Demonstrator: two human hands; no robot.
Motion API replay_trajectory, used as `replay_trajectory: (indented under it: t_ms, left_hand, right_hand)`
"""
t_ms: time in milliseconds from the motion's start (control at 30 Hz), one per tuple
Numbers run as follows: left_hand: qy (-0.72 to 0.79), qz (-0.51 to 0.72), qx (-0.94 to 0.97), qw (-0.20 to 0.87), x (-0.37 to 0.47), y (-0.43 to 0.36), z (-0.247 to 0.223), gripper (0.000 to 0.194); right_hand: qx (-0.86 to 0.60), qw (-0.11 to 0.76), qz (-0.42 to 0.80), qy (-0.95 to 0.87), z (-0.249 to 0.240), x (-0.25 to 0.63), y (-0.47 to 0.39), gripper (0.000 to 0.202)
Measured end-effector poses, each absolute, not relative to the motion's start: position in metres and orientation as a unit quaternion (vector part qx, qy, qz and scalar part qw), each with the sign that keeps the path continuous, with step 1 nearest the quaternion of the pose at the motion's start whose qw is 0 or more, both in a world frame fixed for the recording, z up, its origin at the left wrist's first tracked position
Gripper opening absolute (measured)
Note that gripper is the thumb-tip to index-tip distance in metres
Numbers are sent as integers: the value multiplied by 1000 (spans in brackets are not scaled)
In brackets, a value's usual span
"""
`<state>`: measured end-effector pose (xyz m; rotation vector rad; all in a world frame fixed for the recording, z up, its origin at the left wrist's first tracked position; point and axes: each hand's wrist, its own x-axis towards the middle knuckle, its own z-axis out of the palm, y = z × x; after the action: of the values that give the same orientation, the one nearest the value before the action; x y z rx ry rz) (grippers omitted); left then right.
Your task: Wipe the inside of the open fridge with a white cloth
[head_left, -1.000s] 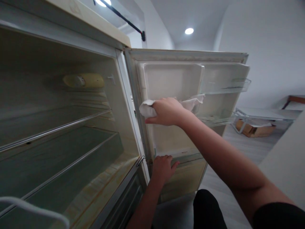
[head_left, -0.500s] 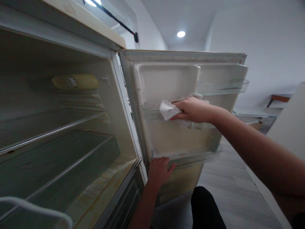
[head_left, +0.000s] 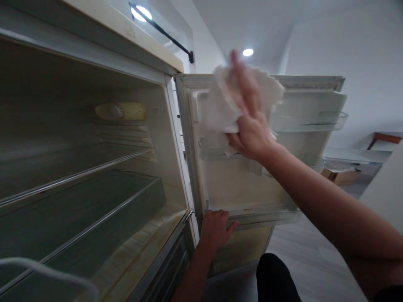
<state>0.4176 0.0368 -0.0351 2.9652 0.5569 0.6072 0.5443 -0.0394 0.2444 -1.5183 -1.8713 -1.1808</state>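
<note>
A fridge door (head_left: 233, 180) stands open, with clear shelves on its inner side. In front of its upper part my right hand (head_left: 250, 121) holds a crumpled white cloth (head_left: 220, 105), both blurred by motion; a finger points upward over the cloth. My left hand (head_left: 217, 228) rests on the lowest door shelf (head_left: 264, 220), near the hinge side, thumb spread from the fingers and nothing seen in it.
The stained fridge interior (head_left: 170, 167) lies on the left, with glass shelves (head_left: 94, 201) and a yellowed lamp cover (head_left: 121, 111). A white cable (head_left: 47, 270) crosses the lower left. My dark-clad knee (head_left: 275, 277) is below the door. A cardboard box (head_left: 341, 176) stands at right.
My right hand has risen with the cloth from the middle door shelf to the door's upper part, and the cloth is more spread out. The view has shifted slightly; my left hand stays on the lowest shelf.
</note>
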Motion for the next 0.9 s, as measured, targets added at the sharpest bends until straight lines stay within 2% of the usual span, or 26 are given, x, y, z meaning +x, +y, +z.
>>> replay_trajectory:
  t_ms: [67,200,300,433,533,667,800,900]
  left_hand:
    - [181,196,963,33,417,36,-34,47]
    - [183,194,963,33,416,36,-33,47]
    - [182,193,964,33,416,37,-34,48]
    - [180,195,964,36,416,37,-34,49]
    - [182,194,963,37,416,36,-34,48]
    - [179,195,963,39,417,37,-34,47]
    - [178,195,964,37,416,37,-35,47]
    - [177,197,963,37,416,37,-34,47]
  right_hand:
    - [-530,159,-397,-732,256,543,-21,69]
    - [-525,80,-315,-787,269,573,23,89]
    - [-467,32,-363,-806,272,610,35,99]
    - [-415,-30,-434,-799,272,643,28,90]
    - [-410,-27,-479,-776,270,642,20,82]
    - [-443,-27,-523,-727,272,618,11,83]
    - [-552,25,-481,-680,278,600,3,82]
    - [-564,15,-441,-698,280,594,1,83]
